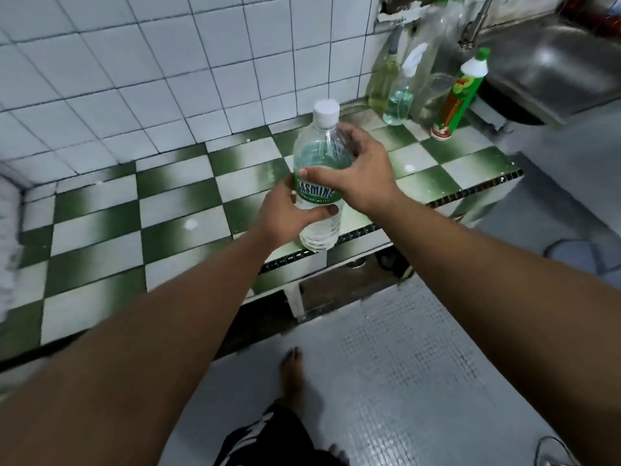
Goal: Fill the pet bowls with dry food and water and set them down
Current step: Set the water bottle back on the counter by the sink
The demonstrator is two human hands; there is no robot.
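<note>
Water bottle (pixel 319 183), made of clear bumpy plastic with a round white cap (pixel 326 111) on top, stands near the front edge of the counter (pixel 100 227). It has a green and white label around its middle, and water shows inside. The left hand (pixel 285 210) wraps its fingers around the lower part, with the thumb lying under the label. The right hand (pixel 356 169) curls its fingers around the upper part, thumb across the label. The counter is covered in smooth square tiles, green and white like a checkerboard. The wall (pixel 134 62) has shiny white tiles. Farther along stand a green squeeze bottle (pixel 458 95), a clear spray bottle (pixel 401 95), and a shiny metal sink (pixel 554 68).
</note>
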